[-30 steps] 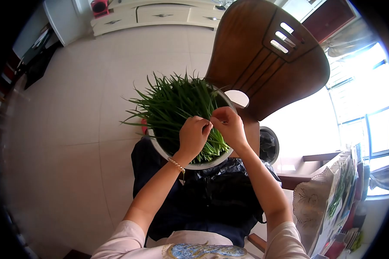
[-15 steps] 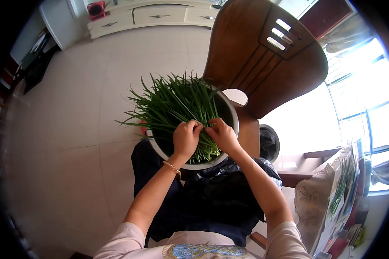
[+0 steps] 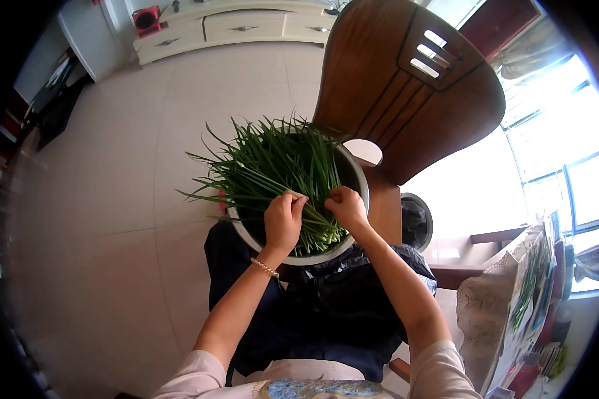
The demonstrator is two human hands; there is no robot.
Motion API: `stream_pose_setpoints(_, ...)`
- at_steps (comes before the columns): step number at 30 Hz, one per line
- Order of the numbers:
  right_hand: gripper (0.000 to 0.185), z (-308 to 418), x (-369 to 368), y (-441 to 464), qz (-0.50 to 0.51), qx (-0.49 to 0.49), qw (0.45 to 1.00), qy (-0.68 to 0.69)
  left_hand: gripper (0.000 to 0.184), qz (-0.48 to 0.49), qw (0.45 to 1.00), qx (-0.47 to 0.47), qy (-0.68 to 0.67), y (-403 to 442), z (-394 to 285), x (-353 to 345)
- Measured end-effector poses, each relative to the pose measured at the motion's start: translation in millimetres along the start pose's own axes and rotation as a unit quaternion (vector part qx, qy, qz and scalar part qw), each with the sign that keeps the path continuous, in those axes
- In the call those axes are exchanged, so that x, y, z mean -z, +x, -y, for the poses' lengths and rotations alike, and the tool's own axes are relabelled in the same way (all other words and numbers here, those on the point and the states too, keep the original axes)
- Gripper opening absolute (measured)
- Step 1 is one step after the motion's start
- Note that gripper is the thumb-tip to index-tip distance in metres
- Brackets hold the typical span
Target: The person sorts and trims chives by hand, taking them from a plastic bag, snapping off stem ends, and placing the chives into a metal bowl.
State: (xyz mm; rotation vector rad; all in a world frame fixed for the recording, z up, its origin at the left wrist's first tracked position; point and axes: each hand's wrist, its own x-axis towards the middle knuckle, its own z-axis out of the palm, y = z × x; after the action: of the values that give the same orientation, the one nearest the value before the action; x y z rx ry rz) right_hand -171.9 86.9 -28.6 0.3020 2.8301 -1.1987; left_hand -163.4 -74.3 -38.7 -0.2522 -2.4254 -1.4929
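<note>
A round metal basin (image 3: 361, 174) is full of long green leafy stalks (image 3: 273, 159), their pale cut ends toward me and their tips spilling over the left rim. Over the stalks, my left hand (image 3: 284, 216) is closed in a pinch, with a thin pale piece showing at its fingertips. Just to its right, my right hand (image 3: 347, 207) has its fingertips pressed together above the stalks; whatever they hold is too small to make out. A small gap separates the two hands. A bead bracelet (image 3: 265, 268) circles my left wrist.
Beyond the basin stands a brown wooden chair (image 3: 406, 86). A bin with a black liner (image 3: 416, 223) is right of the seat. Black plastic (image 3: 346, 286) covers my lap. At the right, a lace-covered table (image 3: 482, 309) bears more green stalks. A cream cabinet (image 3: 246, 26) stands at the back.
Both hands have come down and left from a second ago, and the gap between them has widened. Some leaves on the left of the pile lie differently.
</note>
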Motion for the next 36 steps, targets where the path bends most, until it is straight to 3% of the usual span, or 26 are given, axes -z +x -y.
stream_pose_setpoints(4, 0.04, 14, -2, -7, -0.04, -0.03, 0.999, 0.009, 0.011, 0.004, 0.999, 0.009, -0.041, -1, -2, 1)
stream_pose_setpoints(6, 0.045, 19, -2, -9, -0.094, 0.082, 0.991, -0.039, 0.01, 0.007, 0.999, 0.014, -0.041, -1, -4, 1)
stream_pose_setpoints(8, 0.036, 24, 0, -9, -0.106, 0.092, 0.99, -0.027, 0.009, 0.005, 0.998, 0.012, -0.064, 0, -6, 2)
stream_pose_setpoints(10, 0.029, 27, 3, -9, 0.051, 0.026, 0.998, -0.012, 0.009, 0.0, 0.997, -0.005, -0.071, 1, -6, 0)
stream_pose_setpoints(21, 0.032, 11, -6, 7, 0.089, 0.047, 0.993, 0.066, 0.013, 0.013, 0.995, -0.011, -0.097, 0, -4, 0)
stream_pose_setpoints(24, 0.031, 11, -5, 9, 0.13, 0.011, 0.991, 0.041, 0.012, 0.03, 0.995, 0.001, -0.099, -2, -3, 0)
stream_pose_setpoints(36, 0.026, 19, -18, 14, 0.067, -0.021, 0.994, -0.081, 0.007, 0.022, 0.993, -0.047, -0.103, -15, -5, -5)
